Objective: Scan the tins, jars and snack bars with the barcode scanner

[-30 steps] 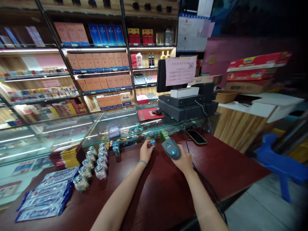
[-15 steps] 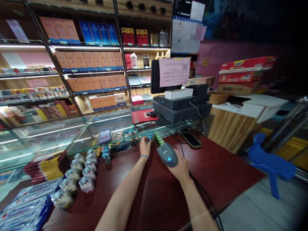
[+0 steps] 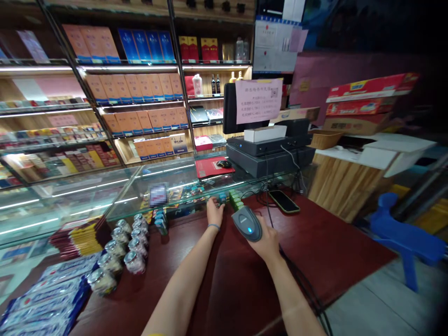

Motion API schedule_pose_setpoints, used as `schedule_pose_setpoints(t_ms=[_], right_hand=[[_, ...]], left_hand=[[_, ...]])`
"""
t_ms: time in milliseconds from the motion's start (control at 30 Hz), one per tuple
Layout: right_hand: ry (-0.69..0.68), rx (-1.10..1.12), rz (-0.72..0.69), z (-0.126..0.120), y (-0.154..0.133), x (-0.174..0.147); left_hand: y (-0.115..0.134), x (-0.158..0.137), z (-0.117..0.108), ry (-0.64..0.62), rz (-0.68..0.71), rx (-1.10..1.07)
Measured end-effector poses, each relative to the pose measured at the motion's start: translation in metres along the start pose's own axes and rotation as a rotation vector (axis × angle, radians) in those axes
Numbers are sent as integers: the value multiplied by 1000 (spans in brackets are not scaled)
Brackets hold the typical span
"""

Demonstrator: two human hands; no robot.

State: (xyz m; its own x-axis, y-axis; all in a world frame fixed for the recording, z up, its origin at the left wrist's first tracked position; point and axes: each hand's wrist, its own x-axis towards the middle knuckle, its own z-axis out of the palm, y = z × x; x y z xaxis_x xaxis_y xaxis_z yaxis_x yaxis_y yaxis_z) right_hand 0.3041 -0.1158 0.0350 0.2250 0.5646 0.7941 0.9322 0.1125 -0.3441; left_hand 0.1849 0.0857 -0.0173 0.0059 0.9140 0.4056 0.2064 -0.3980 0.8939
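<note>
My right hand point(image 3: 269, 241) is wrapped around the handle of a grey barcode scanner point(image 3: 248, 224), which shows a lit blue light on top. The scanner's nose points forward and left, toward a short row of small green containers point(image 3: 236, 199). My left hand point(image 3: 214, 213), with a thin band at the wrist, reaches to the glass counter's edge. Its fingers are closed about a small blue container point(image 3: 222, 198), partly hidden by them. Further left stand several similar blue containers point(image 3: 160, 221).
Lidded jars point(image 3: 135, 262) stand in two rows at left, beside blue packets point(image 3: 52, 289) and stacked yellow and maroon packs point(image 3: 84, 238). A phone point(image 3: 284, 201) lies right of the scanner. Behind are a monitor point(image 3: 230, 109), a mouse point(image 3: 224, 164) and cables. A blue stool point(image 3: 408, 233) stands right.
The view has shifted slightly, so the scene sits a little further right. Both hands keep nearly the same places, with the scanner still in my right hand.
</note>
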Motion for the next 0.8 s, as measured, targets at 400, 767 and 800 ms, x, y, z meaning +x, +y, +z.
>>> schedule_pose_setpoints(t_ms=[400,767,800], right_hand=[[-22,-1,-148,6,-8,-3],[-93,89,-383,22,-34,-16],[-106,104,-415,23,-38,-17]], left_hand=[[31,-44,-133,199,133,20],[19,-70,-233,380,278,273],[15,-72,-236,379,267,275]])
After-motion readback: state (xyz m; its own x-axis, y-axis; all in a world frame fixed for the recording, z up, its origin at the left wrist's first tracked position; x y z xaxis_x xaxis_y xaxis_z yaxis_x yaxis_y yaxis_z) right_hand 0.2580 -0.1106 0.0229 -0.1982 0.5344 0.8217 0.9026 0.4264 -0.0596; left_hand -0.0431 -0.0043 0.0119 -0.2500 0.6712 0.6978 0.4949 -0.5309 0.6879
